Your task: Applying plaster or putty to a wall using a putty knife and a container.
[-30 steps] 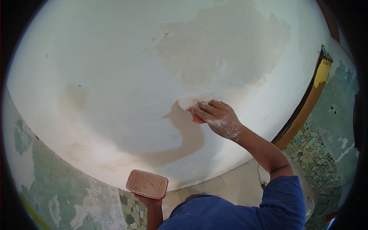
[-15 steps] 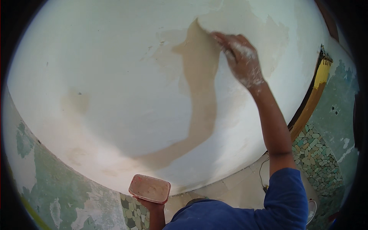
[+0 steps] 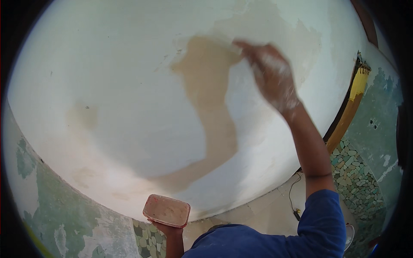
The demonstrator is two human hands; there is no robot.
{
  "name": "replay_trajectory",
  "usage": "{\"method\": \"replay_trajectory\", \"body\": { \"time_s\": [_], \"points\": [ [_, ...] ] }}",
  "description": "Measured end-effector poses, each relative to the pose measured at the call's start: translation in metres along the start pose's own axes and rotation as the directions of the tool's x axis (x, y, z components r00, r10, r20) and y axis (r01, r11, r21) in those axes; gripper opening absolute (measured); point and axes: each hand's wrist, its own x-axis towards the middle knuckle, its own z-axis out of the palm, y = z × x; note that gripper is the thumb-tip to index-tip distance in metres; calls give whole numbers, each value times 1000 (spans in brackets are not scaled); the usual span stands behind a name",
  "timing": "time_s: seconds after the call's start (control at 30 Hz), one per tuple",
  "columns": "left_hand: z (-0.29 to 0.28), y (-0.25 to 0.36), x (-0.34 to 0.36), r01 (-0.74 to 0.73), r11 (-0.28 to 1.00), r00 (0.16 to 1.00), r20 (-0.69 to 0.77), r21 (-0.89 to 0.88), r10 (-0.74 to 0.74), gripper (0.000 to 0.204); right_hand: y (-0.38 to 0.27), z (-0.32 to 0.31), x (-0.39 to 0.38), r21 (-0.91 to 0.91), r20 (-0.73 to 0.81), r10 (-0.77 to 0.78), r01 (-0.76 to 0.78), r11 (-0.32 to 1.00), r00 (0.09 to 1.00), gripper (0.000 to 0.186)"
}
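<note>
Below the pale wall (image 3: 129,99), my left hand (image 3: 170,229) holds a shallow rectangular tub (image 3: 166,210) from underneath. The tub has a reddish rim and a beige, paste-like layer inside. My right hand (image 3: 270,71), smeared with white residue, is raised close to the wall at the upper right of the middle. Its fingers look pinched together, but motion blurs them, and whatever they grip is too thin or smeared to make out. A brownish shadow of the arm and hand (image 3: 211,77) falls across the wall beside it.
A wooden strip (image 3: 346,118) with a yellow part edges the wall at the right. Pebble tiling (image 3: 355,176) and patchy green surfaces (image 3: 64,210) lie beyond. A dark cable (image 3: 292,193) lies on the pale floor (image 3: 275,202). Part of a white round container (image 3: 349,236) shows at lower right.
My right hand has shifted slightly down and turned, and it is more blurred now. Its shadow has moved left and down. The tub in my left hand has barely moved.
</note>
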Motion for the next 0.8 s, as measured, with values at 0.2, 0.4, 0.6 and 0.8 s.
{"method": "replay_trajectory", "body": {
  "time_s": [0.2, 0.4, 0.6, 0.8],
  "points": [
    [0, -1, -4, -7, 1000, 1000, -1, -7, 7, 72, 15, 27, 25, -164, -121, -16, -4, 986, 993, 25],
    [-7, -2, 3, -10, 1000, 1000, -21, -8, 9, 71, -84, 71, -40, 135, 194, -63, 37, 990, 979, 44],
    [-3, -4, 5, -20, 1000, 1000, 0, -17, 20, 71, -88, 52, -58, 120, 272, -188, 160, 980, 944, 38],
    [-17, -5, -1, 3, 999, 1000, -23, -43, -4, 73, -37, 32, 19, -43, 24, -15, 16, 999, 1000, 42]
  ]
}}
